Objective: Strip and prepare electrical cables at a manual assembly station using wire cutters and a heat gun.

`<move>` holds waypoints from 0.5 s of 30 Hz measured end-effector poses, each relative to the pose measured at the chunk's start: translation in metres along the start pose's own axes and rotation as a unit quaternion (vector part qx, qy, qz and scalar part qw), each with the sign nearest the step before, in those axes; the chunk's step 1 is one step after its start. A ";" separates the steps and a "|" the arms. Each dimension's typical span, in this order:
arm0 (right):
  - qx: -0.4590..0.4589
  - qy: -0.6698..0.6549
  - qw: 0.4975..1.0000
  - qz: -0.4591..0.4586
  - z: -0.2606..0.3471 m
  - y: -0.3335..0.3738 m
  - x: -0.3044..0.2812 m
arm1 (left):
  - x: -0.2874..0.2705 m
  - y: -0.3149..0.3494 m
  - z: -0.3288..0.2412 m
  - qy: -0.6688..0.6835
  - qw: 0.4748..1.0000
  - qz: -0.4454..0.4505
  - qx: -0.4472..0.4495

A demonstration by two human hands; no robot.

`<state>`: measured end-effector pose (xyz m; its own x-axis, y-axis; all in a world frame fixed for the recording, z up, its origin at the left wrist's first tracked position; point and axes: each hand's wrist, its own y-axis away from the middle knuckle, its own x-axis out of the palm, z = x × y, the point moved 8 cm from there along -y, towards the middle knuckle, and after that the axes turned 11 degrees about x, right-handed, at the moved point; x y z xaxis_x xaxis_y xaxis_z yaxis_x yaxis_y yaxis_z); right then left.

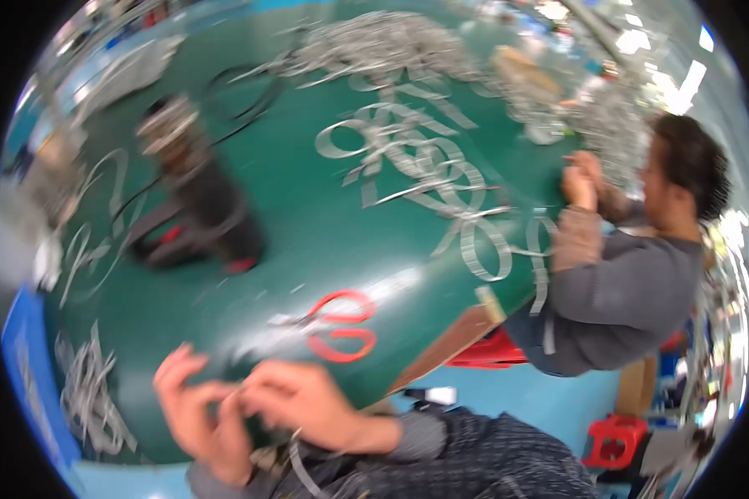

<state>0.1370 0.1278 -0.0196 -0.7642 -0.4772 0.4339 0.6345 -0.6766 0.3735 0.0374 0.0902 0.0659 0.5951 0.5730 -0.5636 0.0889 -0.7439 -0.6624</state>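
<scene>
hands [195, 412] [304, 399] pinched together on a thin silvery strip [295, 453], its direction lost to blur

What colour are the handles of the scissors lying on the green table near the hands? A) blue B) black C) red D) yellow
C: the scissors lie on the green table just beyond the right hand, and their two looped handles are plainly red.
</scene>
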 end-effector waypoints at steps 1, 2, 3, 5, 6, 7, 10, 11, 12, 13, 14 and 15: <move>-0.009 0.000 1.000 -0.028 0.006 0.003 -0.007 | 0.003 -0.008 -0.004 0.010 1.000 -0.001 0.004; -0.021 0.005 0.998 -0.062 0.012 0.008 -0.012 | 0.003 -0.009 -0.006 0.027 1.000 -0.006 0.011; -0.039 0.017 0.997 -0.068 0.018 0.011 -0.012 | 0.000 -0.007 -0.004 0.035 0.999 -0.015 0.016; -0.053 0.024 0.997 -0.058 0.018 0.012 -0.004 | -0.013 -0.002 -0.002 0.026 0.999 -0.024 0.016; -0.072 0.019 0.996 -0.045 0.019 0.013 0.001 | -0.017 -0.001 -0.002 0.026 0.999 -0.022 0.017; -0.094 0.016 0.995 -0.041 0.022 0.015 0.002 | -0.017 0.000 -0.004 0.035 0.999 -0.020 0.020; -0.124 0.019 0.992 -0.032 0.025 0.020 0.007 | -0.021 -0.002 -0.010 0.034 0.999 -0.015 0.029; -0.133 0.026 0.990 -0.030 0.027 0.022 0.008 | -0.022 -0.002 -0.013 0.027 0.999 -0.011 0.036; -0.143 0.033 0.989 -0.029 0.028 0.024 0.010 | -0.023 -0.003 -0.015 0.021 0.999 -0.007 0.044; -0.143 0.033 0.989 -0.027 0.029 0.025 0.012 | -0.025 -0.003 -0.016 0.019 0.999 -0.007 0.043; -0.146 0.033 0.988 -0.028 0.029 0.026 0.012 | -0.026 -0.003 -0.017 0.012 0.999 -0.010 0.048; -0.148 0.033 0.988 -0.029 0.030 0.027 0.013 | -0.027 -0.003 -0.018 0.005 0.999 -0.012 0.053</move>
<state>0.1477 0.1201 0.0207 -0.8105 -0.4609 0.3615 0.5347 -0.8342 0.1352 0.0349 0.0707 0.0921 0.6016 0.5865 -0.5423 0.0185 -0.6890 -0.7245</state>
